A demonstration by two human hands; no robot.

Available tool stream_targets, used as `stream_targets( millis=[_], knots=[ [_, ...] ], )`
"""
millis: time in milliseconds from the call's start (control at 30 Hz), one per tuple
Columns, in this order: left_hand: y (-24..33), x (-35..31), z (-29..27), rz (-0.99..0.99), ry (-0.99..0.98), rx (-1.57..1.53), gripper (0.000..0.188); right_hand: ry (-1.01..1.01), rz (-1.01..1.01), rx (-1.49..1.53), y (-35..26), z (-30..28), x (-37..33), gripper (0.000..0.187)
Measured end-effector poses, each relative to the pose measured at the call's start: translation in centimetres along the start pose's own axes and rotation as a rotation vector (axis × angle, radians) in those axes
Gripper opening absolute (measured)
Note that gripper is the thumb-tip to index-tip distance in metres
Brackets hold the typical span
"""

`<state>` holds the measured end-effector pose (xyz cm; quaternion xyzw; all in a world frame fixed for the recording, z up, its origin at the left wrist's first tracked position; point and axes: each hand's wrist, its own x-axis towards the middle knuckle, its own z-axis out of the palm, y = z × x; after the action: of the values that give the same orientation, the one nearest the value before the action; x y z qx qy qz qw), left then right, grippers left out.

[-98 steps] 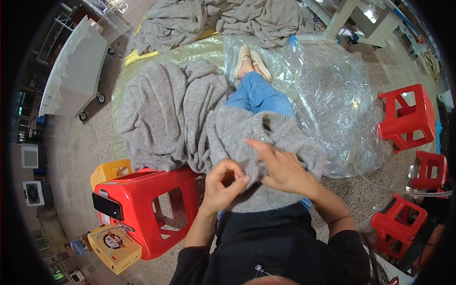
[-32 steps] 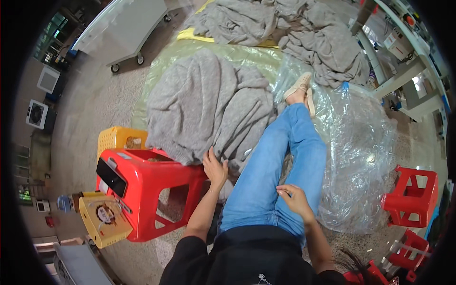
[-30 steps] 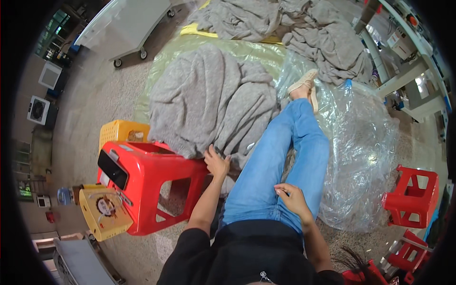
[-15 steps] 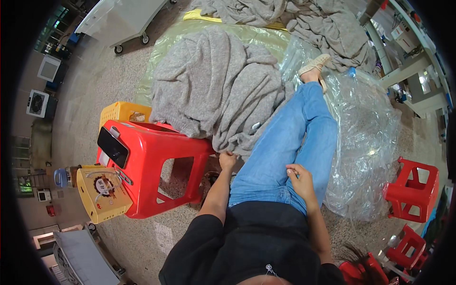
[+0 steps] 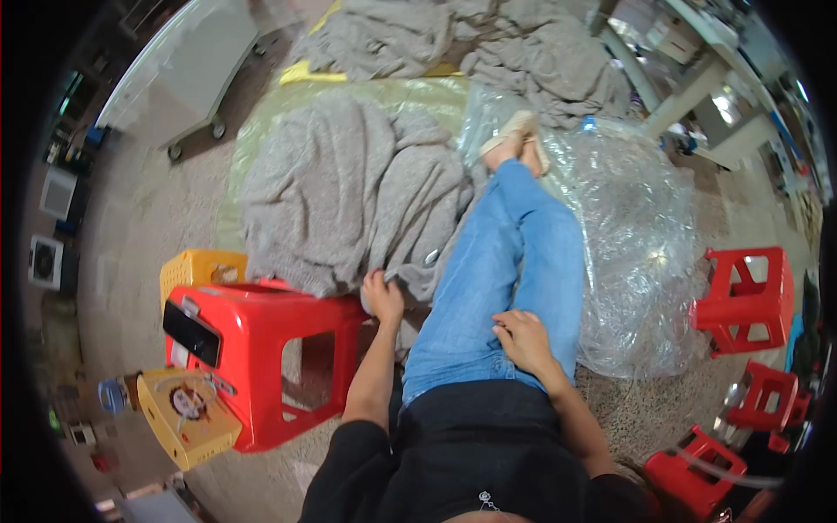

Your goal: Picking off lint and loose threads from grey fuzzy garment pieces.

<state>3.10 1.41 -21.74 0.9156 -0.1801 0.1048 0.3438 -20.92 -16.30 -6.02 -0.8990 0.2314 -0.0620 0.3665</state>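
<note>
A big crumpled heap of grey knit garments lies in front of me, left of my outstretched legs. At its near edge my left hand has its fingers curled closed on the edge of a grey knit garment; a small pale tag shows on it close by. My right hand lies on my thigh over the blue jeans. Its fingers are loosely bent, partly apart, and nothing shows in them.
Beside my left arm stands a red plastic stool bearing a phone; a yellow paper bag and a yellow basket adjoin it. Clear plastic sheeting covers the floor at right, near red stools. More grey knits lie beyond.
My left hand has come up to the heap's edge and holds the fabric there. The right hand has turned palm down onto the thigh. My view has shifted, and my feet are now together.
</note>
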Motion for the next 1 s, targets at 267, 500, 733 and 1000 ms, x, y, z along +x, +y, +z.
stream_targets(
  millis=[267,500,733,1000],
  knots=[
    [5.5,-1.0,-4.6,-0.205,-0.009,-0.731,0.017,-0.018,-0.091,-0.071,0.5,1.9,0.5,0.017],
    [8.8,0.7,-6.2,-0.246,-0.026,-0.968,0.030,-0.063,-0.162,-0.118,0.9,2.6,0.4,0.016],
    [9.7,2.0,-7.1,-0.134,-0.047,-0.979,0.030,-0.151,-0.164,-0.108,-0.5,2.1,0.7,0.016],
    [11.6,1.8,-8.1,-0.125,-0.079,-1.058,0.022,-0.142,-0.045,-0.037,1.1,2.0,-0.3,0.018]
  ],
)
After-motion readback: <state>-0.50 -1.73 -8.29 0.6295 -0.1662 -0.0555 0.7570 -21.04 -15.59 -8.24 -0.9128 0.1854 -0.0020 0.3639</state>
